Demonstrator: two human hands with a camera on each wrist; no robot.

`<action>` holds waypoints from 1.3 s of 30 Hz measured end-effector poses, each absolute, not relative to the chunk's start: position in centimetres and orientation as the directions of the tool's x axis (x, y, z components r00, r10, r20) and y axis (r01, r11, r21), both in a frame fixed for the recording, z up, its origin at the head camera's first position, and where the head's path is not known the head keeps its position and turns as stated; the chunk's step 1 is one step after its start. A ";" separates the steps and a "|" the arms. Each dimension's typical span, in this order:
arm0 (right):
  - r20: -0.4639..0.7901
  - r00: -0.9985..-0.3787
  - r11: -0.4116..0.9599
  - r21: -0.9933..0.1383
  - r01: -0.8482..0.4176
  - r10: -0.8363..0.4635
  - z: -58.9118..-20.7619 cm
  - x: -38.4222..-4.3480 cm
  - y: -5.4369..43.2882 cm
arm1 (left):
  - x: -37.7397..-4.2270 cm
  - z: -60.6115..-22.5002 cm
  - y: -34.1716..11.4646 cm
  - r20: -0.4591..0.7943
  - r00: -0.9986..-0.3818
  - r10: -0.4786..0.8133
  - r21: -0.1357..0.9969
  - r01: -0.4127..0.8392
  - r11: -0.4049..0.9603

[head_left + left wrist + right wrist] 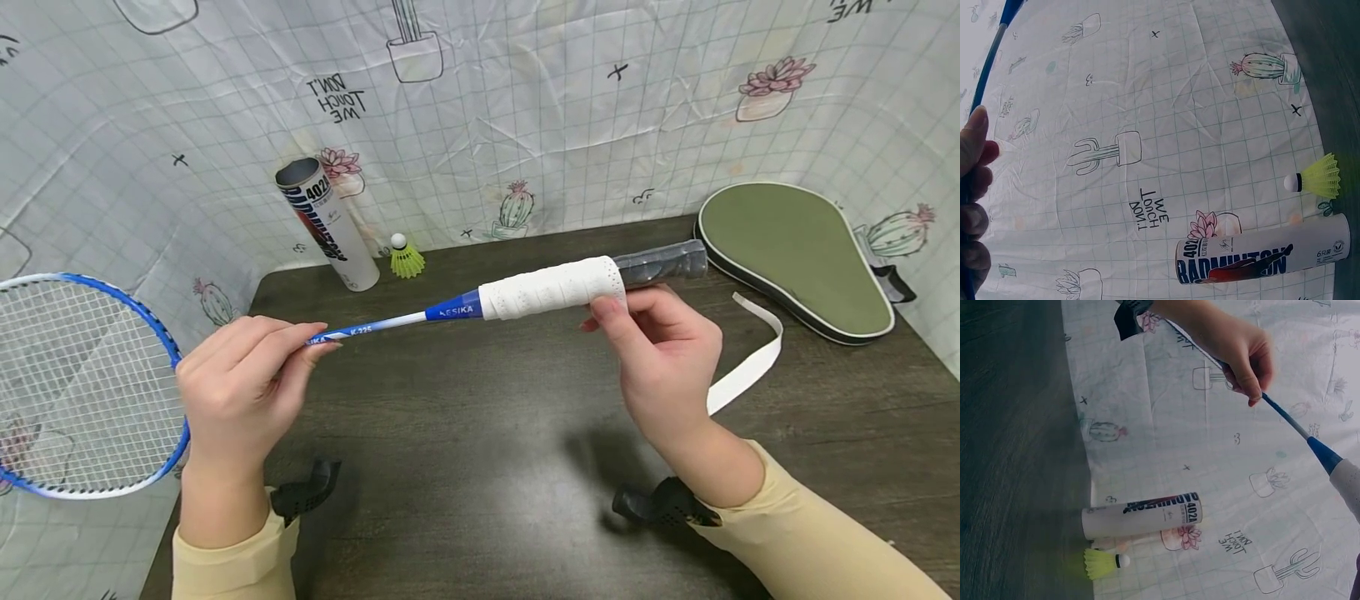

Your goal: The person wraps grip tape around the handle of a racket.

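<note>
A blue-and-white badminton racket [453,308] is held up over the table, its strung head off to the left. My left hand [243,375] pinches the thin shaft between thumb and fingers. White perforated grip tape [551,287] wraps the handle from the blue cone to partway along. Beyond it the dark butt end of the handle [666,262] shows uncovered. My right hand [667,354] pinches the tape at the edge of the wrap, thumb in front. A loose white strip of tape [753,362] trails behind the right wrist. In the right wrist view, the left hand [1244,356] grips the shaft.
An upright badminton shuttlecock tube [337,229] and a yellow shuttlecock [407,257] stand at the back of the dark table [450,467]. At the back right lies a green paddle-shaped case [787,250]. A patterned cloth [570,125] hangs behind.
</note>
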State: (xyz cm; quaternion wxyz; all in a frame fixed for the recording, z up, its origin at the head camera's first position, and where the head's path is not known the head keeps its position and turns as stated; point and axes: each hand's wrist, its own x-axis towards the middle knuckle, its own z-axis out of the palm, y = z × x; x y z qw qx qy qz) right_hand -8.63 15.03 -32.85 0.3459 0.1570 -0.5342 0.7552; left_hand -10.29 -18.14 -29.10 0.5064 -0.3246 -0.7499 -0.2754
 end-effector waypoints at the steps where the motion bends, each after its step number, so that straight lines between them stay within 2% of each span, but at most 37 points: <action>1: 0.601 -0.714 -0.191 -0.702 -0.686 0.359 -32.8 -8.7 15.0 | -10.3 -29.1 -18.1 0.938 -0.276 0.210 0.083 0.766 0.637; 10: 0.583 -0.732 -0.243 -0.698 -0.674 0.353 -32.7 -8.6 15.0 | -10.6 -29.3 -18.4 0.948 -0.227 0.225 0.038 0.778 0.628; 17: 0.608 -0.715 -0.277 -0.662 -0.697 0.346 -32.7 -8.6 15.0 | -10.5 -29.2 -18.3 0.937 -0.247 0.248 0.042 0.783 0.621; 26: 0.619 -0.694 -0.190 -0.680 -0.708 0.368 -32.8 -8.6 15.0 | -10.1 -28.7 -17.8 0.936 -0.278 0.216 0.068 0.746 0.663; 32: 0.611 -0.706 -0.168 -0.702 -0.692 0.357 -32.9 -8.6 15.0 | -10.5 -29.1 -18.1 0.950 -0.229 0.213 0.036 0.757 0.653; 35: 0.619 -0.710 -0.210 -0.686 -0.697 0.337 -33.0 -8.6 14.8 | -10.6 -29.2 -18.2 0.957 -0.207 0.204 0.023 0.754 0.657; 39: 0.637 -0.699 -0.307 -0.628 -0.715 0.325 -33.0 -8.6 14.7 | -10.6 -29.2 -18.3 0.950 -0.218 0.224 0.023 0.762 0.648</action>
